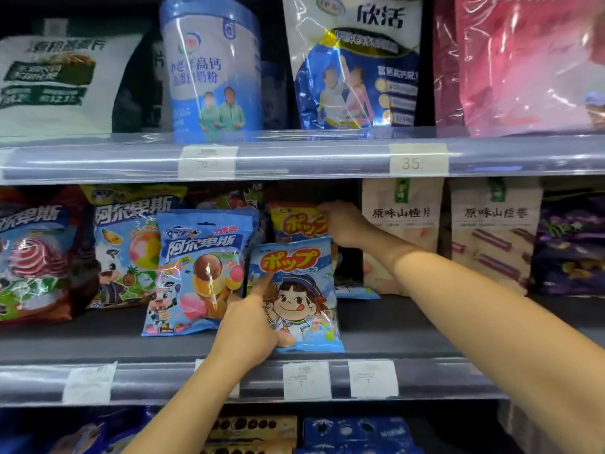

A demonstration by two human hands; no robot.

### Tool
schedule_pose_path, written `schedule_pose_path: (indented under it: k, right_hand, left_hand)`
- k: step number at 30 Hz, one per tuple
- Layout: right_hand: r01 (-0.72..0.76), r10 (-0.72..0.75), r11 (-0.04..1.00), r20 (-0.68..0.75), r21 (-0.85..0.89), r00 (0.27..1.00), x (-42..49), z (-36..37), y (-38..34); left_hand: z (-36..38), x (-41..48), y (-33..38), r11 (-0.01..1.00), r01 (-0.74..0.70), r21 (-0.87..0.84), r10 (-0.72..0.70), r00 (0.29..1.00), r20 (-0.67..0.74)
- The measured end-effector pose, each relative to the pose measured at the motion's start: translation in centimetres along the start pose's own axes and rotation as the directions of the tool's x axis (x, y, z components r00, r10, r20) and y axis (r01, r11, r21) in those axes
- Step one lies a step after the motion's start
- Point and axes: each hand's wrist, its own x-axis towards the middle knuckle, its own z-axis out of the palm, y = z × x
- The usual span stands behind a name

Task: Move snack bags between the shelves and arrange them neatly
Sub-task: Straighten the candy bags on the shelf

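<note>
We observe a retail shelving unit with three tiers in view. The middle shelf has a dark grey deck. Its front edge carries a clear price rail with white paper labels. The upper shelf has the same kind of rail, with a price label reading "35."; a milk-powder tin and large pouches stand on it. Dark blue packs lie on the tier below.

The blue snack bag stands upright near the front of the middle shelf, touching a blue candy bag on its left. The left hand grips its lower left edge, with the thumb across the face near the bottom and the index finger straight up the face.

The orange snack bag stands deeper on the same shelf, behind the blue one. The right hand curls its fingers over that bag's upper right corner. We note beige pouches just to the right of this hand.
</note>
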Motion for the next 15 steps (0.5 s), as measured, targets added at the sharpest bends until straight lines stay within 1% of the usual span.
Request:
schedule_pose_path:
  k: [5,6,7,9,10,12,13,14,15]
  right_hand:
    - [0.042,-0.042,0.988,0.000,0.149,0.999,-3.8,-0.5,-0.5]
    - [0.012,-0.011,0.990,-0.005,0.141,1.000,-3.7,-0.4,-0.2]
    - [-0.011,0.014,0.995,-0.029,0.098,0.999,-3.7,-0.3,-0.1]
    - [-0.020,0.018,1.000,-0.096,-0.013,0.995,-2.9,0.2,0.3]
    - [-0.028,0.024,0.999,-0.092,-0.042,0.995,-2.5,0.5,0.3]
    - [-0.098,0.098,0.995,-0.091,0.006,0.991,-1.1,1.3,0.4]
    - [-0.146,0.151,0.988,-0.145,0.050,0.978,-0.5,1.5,0.4]
    - [-0.214,0.237,0.969,-0.226,0.120,0.945,0.8,1.8,0.6]
    - [-0.258,0.319,0.941,-0.322,0.219,0.891,1.7,2.1,0.6]
  left_hand:
    - [0.1,-0.1,0.2,1.000,0.005,0.008,-0.005,1.000,-0.008]
    - [0.2,-0.1,0.2,1.000,0.004,0.013,-0.004,1.000,-0.011]
    - [0.2,-0.1,0.3,1.000,0.004,0.017,-0.003,1.000,-0.013]
    - [0.2,-0.1,0.3,1.000,0.009,0.018,-0.008,1.000,-0.014]
    - [0.2,0.0,0.2,1.000,0.010,0.016,-0.009,1.000,-0.014]
    - [0.3,0.0,0.0,1.000,0.008,0.003,-0.008,1.000,-0.016]
    - [0.4,-0.1,-0.1,1.000,0.005,-0.005,-0.005,1.000,-0.018]
    - [0.5,-0.1,-0.1,1.000,0.001,-0.009,-0.001,1.000,-0.022]
    - [0.5,-0.1,-0.2,1.000,0.001,-0.013,-0.001,1.000,-0.024]
